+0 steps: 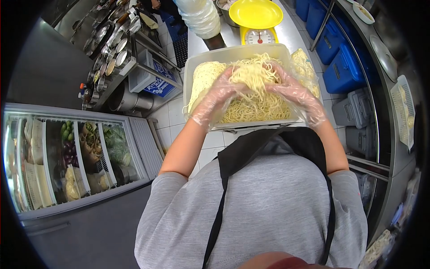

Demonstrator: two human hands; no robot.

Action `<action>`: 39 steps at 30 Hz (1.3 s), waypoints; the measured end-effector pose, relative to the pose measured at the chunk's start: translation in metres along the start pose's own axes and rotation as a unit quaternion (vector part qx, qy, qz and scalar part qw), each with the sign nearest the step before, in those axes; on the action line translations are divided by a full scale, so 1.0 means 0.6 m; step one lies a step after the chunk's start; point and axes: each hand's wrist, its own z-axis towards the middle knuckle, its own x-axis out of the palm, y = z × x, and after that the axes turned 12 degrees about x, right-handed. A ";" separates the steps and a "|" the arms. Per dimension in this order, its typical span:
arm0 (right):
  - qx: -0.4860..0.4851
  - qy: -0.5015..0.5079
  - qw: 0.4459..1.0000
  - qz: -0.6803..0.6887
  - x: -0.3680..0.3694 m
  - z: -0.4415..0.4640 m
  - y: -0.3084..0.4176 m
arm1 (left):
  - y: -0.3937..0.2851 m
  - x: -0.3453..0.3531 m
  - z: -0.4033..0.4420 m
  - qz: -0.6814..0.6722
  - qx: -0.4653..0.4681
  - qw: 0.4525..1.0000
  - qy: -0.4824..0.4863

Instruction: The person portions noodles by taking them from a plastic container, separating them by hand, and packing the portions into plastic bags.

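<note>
Both my hands wear clear plastic gloves and hold up a loose clump of yellow noodles (pixel 253 75) between them. My left hand (pixel 219 95) grips the clump from the left, my right hand (pixel 293 87) from the right. Below them is a translucent plastic tub (pixel 188 74), with more noodles (pixel 255 110) spread in its near part. A pale, rounded noodle portion (pixel 207 77) lies at the tub's left side. Some strands hang from the clump toward the noodles below. Parts of my fingers are hidden by the strands.
Behind the tub, a yellow scale (pixel 259 36) carries a yellow dish (pixel 255 13). Stacked plastic-wrapped containers (pixel 199 18) stand left of it. A bag of noodles (pixel 304 67) touches the tub's right side. A glass-topped chiller (pixel 80 157) is at left, blue bins (pixel 342 67) at right.
</note>
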 end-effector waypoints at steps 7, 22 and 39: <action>-0.211 -0.136 0.867 -0.430 -0.011 0.065 -0.057 | -0.023 0.034 -0.009 -0.102 -0.042 0.986 -0.127; -0.083 -0.058 0.993 -0.054 -0.014 0.051 -0.058 | 0.019 0.030 0.001 -0.126 0.037 0.986 -0.106; -0.192 -0.181 0.922 -0.283 -0.008 0.069 -0.098 | 0.005 0.031 -0.034 -0.147 -0.002 0.984 -0.095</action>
